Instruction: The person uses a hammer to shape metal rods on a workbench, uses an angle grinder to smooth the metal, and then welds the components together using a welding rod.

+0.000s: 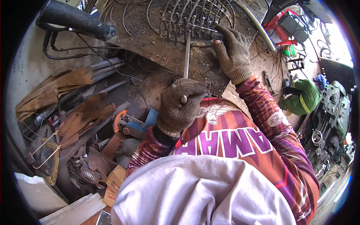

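My left hand (180, 107), in a brown knit glove, is closed around a straight metal rod (187, 56). That rod runs up from the fist to a round metal grate (195, 20) made of bent bars; whether they are joined I cannot tell. A small rounded tip shows at the glove, its kind unclear. At the grate's lower right edge is my right hand (235, 54), gloved the same way. Its thumb and forefinger are apart, with the forefinger at the end of a crossbar; a bare thumb tip pokes through the glove. Beneath the grate lies a grimy metal worktop (150, 47).
A thick dark pipe (75, 18) with cables lies at upper left. Left and below are scrap bars, brown cloths (56, 88) and an orange-and-blue power tool (125, 123). A person in green (303, 95) crouches at right, near a red plastic chair (277, 30) and dark machinery (333, 108).
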`<move>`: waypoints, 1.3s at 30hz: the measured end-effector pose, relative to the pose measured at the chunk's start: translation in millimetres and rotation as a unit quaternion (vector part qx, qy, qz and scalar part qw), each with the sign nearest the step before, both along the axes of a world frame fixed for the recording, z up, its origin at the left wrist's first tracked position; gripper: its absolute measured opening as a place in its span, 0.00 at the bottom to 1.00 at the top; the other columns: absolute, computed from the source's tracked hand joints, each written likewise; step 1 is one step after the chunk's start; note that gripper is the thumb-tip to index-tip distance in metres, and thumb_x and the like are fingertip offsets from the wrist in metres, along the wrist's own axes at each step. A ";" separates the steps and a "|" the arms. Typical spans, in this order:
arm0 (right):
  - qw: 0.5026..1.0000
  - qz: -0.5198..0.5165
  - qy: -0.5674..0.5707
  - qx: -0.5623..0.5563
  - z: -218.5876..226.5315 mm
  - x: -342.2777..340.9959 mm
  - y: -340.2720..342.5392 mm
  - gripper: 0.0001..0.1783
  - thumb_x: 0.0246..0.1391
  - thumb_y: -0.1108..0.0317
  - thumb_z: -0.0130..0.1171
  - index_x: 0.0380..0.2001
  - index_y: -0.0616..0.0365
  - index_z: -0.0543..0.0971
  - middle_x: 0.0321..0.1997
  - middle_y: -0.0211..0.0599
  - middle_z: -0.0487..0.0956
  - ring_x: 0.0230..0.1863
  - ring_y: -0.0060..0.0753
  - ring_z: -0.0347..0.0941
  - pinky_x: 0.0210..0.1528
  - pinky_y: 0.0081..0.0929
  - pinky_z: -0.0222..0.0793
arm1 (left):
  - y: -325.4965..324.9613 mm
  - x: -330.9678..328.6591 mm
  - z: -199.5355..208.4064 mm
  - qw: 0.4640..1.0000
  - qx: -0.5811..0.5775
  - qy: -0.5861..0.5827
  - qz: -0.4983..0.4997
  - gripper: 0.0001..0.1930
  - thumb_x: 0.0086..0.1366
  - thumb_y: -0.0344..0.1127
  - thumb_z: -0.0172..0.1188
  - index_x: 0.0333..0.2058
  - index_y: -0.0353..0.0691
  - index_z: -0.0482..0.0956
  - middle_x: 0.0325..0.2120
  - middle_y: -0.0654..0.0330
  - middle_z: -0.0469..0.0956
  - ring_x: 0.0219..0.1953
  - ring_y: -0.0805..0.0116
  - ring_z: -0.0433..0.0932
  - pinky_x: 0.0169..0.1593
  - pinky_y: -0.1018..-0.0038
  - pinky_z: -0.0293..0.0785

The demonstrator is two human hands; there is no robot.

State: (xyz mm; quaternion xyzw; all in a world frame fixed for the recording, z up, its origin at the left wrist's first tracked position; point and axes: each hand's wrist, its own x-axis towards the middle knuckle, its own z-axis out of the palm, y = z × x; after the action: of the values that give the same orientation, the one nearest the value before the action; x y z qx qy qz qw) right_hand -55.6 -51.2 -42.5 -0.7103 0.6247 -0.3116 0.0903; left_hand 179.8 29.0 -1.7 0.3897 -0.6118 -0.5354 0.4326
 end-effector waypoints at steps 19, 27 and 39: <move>1.000 -0.009 0.013 0.013 3.2 1.9 0.4 0.29 0.62 0.48 0.57 0.63 0.47 0.76 0.60 0.45 0.77 0.64 0.54 0.69 0.69 0.50 0.60 | -14.2 20.1 3.8 0.998 -0.016 -0.054 0.013 0.11 0.61 0.19 0.61 0.40 0.33 0.87 0.39 0.51 0.86 0.36 0.66 0.85 0.40 0.72 0.81; 1.000 -0.009 0.022 0.020 3.7 2.2 -0.3 0.29 0.62 0.48 0.57 0.63 0.48 0.75 0.60 0.46 0.77 0.64 0.55 0.69 0.69 0.50 0.60 | -17.8 23.0 6.6 0.999 0.003 -0.030 0.014 0.11 0.60 0.18 0.61 0.40 0.33 0.87 0.37 0.53 0.85 0.35 0.67 0.84 0.39 0.72 0.80; 0.999 -0.013 0.018 0.029 4.6 2.7 1.1 0.29 0.62 0.49 0.57 0.63 0.49 0.75 0.60 0.47 0.76 0.64 0.57 0.69 0.69 0.51 0.60 | -23.9 33.2 3.1 0.999 -0.030 -0.037 -0.018 0.13 0.58 0.17 0.59 0.40 0.34 0.87 0.37 0.53 0.85 0.33 0.69 0.83 0.36 0.73 0.79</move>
State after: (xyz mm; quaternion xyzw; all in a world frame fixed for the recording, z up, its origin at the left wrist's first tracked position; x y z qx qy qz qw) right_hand -52.9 -50.1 -37.8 -0.7045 0.6444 -0.2814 0.0958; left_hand 213.0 5.1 1.4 0.3850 -0.6498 -0.5098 0.4119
